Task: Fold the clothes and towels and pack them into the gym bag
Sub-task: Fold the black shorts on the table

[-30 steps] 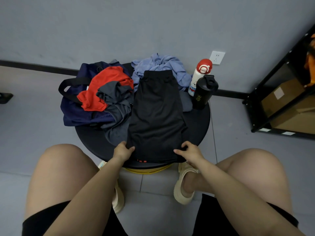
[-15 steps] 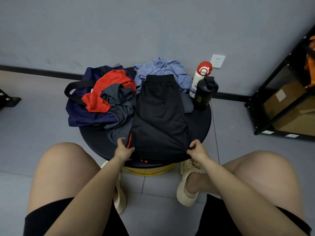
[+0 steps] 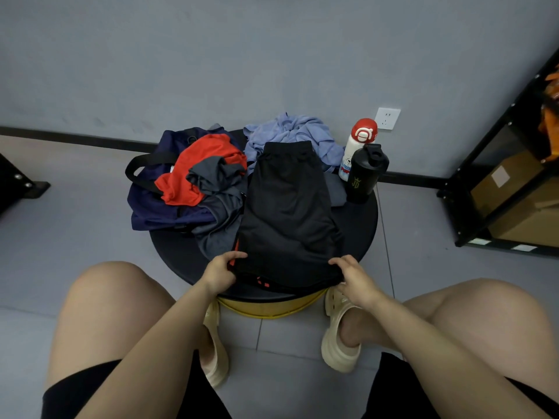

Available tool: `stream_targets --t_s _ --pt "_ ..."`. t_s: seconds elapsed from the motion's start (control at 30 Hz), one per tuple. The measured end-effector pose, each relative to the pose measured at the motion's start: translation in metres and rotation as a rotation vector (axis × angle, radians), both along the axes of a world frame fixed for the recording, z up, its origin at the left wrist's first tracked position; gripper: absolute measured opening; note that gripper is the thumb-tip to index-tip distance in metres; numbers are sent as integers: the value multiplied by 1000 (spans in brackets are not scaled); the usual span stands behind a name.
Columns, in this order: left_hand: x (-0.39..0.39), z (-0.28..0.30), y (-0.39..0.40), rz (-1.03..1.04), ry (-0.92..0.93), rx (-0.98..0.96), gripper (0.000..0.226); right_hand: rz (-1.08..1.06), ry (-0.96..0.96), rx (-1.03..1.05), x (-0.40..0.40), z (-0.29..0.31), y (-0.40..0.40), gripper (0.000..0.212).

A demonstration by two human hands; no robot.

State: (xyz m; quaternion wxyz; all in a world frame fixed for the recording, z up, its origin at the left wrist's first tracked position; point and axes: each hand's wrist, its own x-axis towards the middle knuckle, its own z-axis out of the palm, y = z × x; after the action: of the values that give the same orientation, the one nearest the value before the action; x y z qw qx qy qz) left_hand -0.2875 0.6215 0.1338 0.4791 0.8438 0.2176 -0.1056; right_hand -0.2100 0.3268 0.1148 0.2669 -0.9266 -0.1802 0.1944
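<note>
Shorts — smooth black mesh, hands pinching hem

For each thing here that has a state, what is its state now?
black shorts: spread flat, hem gripped by both hands
left hand: pinching hem
right hand: pinching hem
gym bag: clothes heaped on top
red shirt: crumpled
blue towel: crumpled
black bottle: upright, lid closed

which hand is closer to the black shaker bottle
Right. The right hand grips the near right corner of the black shorts, below the black shaker bottle. The left hand holds the opposite corner, across the shorts.
</note>
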Motion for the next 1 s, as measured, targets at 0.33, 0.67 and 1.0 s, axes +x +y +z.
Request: stream_targets --t_s 0.33,0.67,1.0 --pt "-6 12 4 167 -349 234 32 -205 -254 307 4 26 -2 21" --pt "-12 28 9 24 -358 156 24 -271 50 628 5 45 -13 20" --pt "-26 27 16 -313 -60 175 23 -129 236 436 1 35 -37 11"
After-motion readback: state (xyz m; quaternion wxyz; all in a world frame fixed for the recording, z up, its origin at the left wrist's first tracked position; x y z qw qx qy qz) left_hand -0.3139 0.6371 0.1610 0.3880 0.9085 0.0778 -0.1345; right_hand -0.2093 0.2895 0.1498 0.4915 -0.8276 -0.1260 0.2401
